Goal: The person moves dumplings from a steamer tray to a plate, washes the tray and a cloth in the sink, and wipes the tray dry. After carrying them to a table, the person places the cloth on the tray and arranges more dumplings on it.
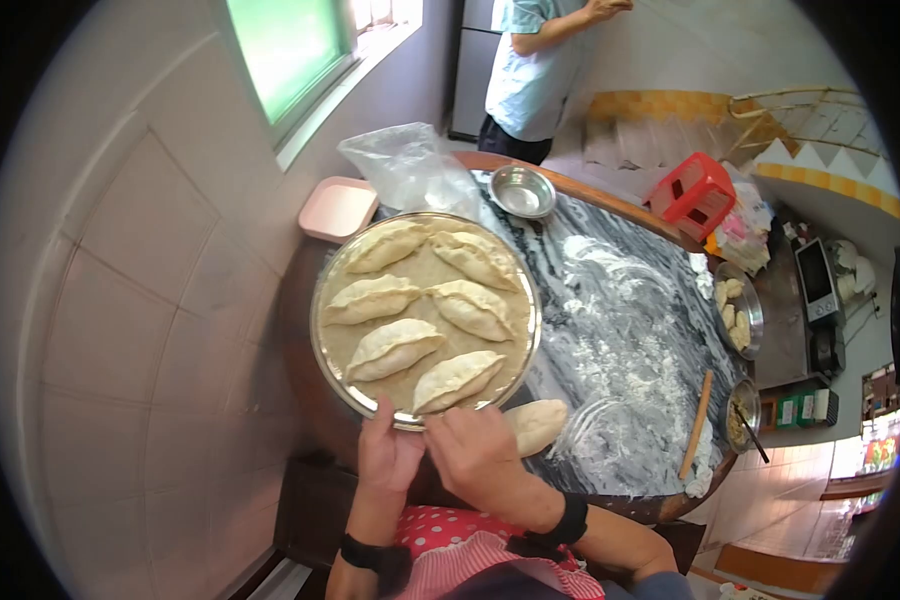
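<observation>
In the head view, a round metal tray (530, 370) carries several large pleated dumplings (395, 350) on a pale floury surface. My left hand (388, 455) is at the tray's near rim, its thumb side upward and its fingers closed against the edge. Just to its right, my right hand (475, 455) bends over the same rim with curled fingers, close to the lower end of the nearest dumpling (458, 381). Its fingertips are hidden, so what they pinch, if anything, does not show. A pale oval piece of dough (538, 425) lies on the table beside my right hand.
Flour covers the marble tabletop (630, 350). A rolling pin (697, 425), a bowl of filling (742, 415) and a bowl of dough pieces (738, 310) sit at the right. Farther back are a metal bowl (522, 191), plastic bag (410, 165), pink container (338, 208) and a standing person (535, 80).
</observation>
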`<state>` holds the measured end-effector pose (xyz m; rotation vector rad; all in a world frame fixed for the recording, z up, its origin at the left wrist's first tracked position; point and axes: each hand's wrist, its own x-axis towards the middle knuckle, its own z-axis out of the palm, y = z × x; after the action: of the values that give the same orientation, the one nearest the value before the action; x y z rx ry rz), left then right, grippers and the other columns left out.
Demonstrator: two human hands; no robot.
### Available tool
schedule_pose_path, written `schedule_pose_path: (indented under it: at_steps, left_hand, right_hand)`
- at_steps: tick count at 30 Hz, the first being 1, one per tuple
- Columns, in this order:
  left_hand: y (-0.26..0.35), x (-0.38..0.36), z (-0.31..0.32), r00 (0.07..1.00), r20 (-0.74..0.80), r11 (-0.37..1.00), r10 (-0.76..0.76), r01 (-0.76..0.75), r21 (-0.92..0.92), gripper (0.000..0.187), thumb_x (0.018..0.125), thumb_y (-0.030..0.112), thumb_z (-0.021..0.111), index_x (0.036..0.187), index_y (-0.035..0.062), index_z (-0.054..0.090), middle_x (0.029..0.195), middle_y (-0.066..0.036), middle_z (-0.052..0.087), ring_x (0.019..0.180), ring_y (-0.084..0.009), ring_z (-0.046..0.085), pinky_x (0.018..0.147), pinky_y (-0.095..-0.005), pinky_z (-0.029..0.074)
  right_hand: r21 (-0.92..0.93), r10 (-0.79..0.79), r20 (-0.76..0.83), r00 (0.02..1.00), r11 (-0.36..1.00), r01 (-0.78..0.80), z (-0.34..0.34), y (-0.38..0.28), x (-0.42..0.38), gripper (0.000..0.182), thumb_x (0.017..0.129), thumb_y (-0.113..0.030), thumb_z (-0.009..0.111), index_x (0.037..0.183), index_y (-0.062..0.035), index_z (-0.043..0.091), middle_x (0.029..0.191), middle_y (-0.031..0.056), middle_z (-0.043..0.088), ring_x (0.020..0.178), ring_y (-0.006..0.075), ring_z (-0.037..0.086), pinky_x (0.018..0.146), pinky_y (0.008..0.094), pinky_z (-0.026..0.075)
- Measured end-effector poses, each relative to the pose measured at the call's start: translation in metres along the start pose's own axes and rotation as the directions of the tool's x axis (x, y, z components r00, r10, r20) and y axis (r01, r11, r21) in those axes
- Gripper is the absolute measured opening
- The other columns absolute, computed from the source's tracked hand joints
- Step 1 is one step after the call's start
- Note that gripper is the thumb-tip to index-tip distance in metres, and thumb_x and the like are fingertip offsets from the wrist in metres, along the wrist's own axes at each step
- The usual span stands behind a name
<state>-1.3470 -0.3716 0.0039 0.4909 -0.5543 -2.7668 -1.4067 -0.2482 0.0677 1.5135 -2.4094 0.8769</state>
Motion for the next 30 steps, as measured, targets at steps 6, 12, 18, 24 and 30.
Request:
schedule_pose_path:
  at_steps: [6, 12, 18, 24, 30]
  left_hand:
    - [-0.003, -0.003, 0.005, 0.999, -0.003, 0.999, 0.033, -0.033, 0.019, 0.053, 0.098, 0.035, 0.049, 0.14, 0.0029, 0.037, 0.138, -0.012, 0.048, 0.124, -0.0257, 0.049, 0.106, -0.0418, 0.038]
    - [-0.005, -0.007, -0.002, 0.999, 0.036, 1.0, 0.025, -0.025, 0.0, 0.051, 0.099, 0.034, 0.047, 0.139, 0.0023, 0.038, 0.136, -0.012, 0.05, 0.122, -0.0247, 0.05, 0.103, -0.0395, 0.041]
    - [-0.004, -0.009, -0.007, 0.999, -0.035, 0.999, -0.003, 0.002, -0.052, 0.046, 0.1, 0.027, 0.048, 0.135, -0.0009, 0.041, 0.131, -0.013, 0.053, 0.117, -0.0238, 0.054, 0.101, -0.038, 0.043]
    - [-0.002, -0.006, -0.018, 0.999, -0.041, 0.994, -0.034, 0.03, -0.103, 0.046, 0.1, 0.026, 0.048, 0.135, -0.002, 0.041, 0.131, -0.014, 0.054, 0.115, -0.0248, 0.055, 0.099, -0.0387, 0.045]
    - [0.002, -0.003, -0.021, 0.998, -0.059, 0.998, 0.007, -0.01, -0.059, 0.044, 0.1, 0.025, 0.044, 0.136, -0.0005, 0.04, 0.135, -0.016, 0.051, 0.12, -0.0292, 0.052, 0.103, -0.0444, 0.041]
  right_hand:
    - [0.007, -0.057, -0.028, 0.998, 0.998, 0.057, 0.0, -0.008, -0.003, 0.041, 0.075, -0.008, 0.066, 0.114, 0.0022, 0.059, 0.07, 0.0062, 0.049, 0.06, 0.0221, 0.051, 0.055, 0.0351, 0.037]
    - [-0.034, 0.052, 0.046, 0.998, 0.998, -0.05, -0.001, -0.016, 0.007, 0.041, 0.077, -0.01, 0.064, 0.115, 0.0037, 0.058, 0.07, 0.0067, 0.05, 0.057, 0.0219, 0.053, 0.053, 0.0344, 0.04]
    - [-0.014, 0.094, 0.063, 0.994, 0.996, -0.093, 0.011, -0.023, 0.01, 0.042, 0.075, -0.013, 0.063, 0.112, 0.0036, 0.057, 0.07, 0.0084, 0.052, 0.057, 0.0234, 0.054, 0.053, 0.0351, 0.043]
    - [-0.082, 0.043, 0.108, 0.993, 0.996, -0.034, 0.015, -0.029, 0.008, 0.042, 0.074, -0.016, 0.057, 0.11, 0.0058, 0.057, 0.074, 0.0065, 0.054, 0.063, 0.0206, 0.057, 0.056, 0.0326, 0.044]
    - [0.076, 0.051, 0.072, 0.996, 0.996, -0.057, 0.022, -0.027, 0.0, 0.03, 0.075, -0.014, 0.062, 0.102, 0.0007, 0.058, 0.069, 0.0067, 0.051, 0.059, 0.0229, 0.054, 0.053, 0.0352, 0.042]
